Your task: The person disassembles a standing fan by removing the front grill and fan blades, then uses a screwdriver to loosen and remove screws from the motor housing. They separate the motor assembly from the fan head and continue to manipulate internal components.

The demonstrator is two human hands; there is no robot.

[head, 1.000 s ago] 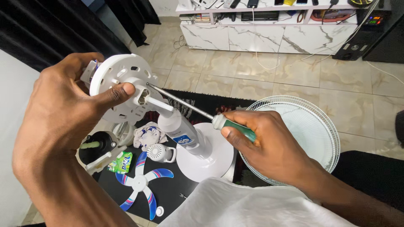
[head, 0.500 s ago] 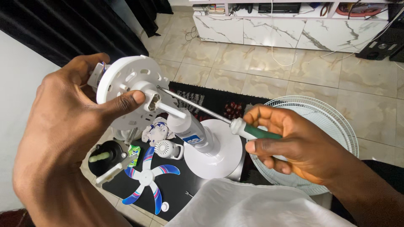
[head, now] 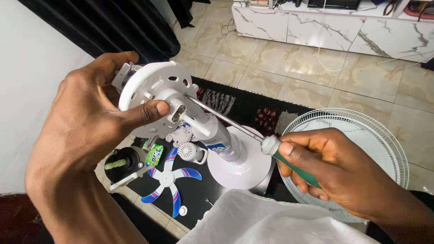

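— How many hands are in view?
— Two: a left hand [head: 86,122] and a right hand [head: 334,169].
— Screwdrivers?
— One screwdriver [head: 271,147], green-handled.
— And fan parts?
— One white round housing plate [head: 151,86], one white stand with a round base [head: 235,165], one wire grille [head: 361,135], one blade set [head: 169,178] with blue tips, and one black motor [head: 122,165].

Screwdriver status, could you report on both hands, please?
Left hand grips white fan housing. Right hand holds screwdriver, tip at the housing's hub. Shaft path clear.
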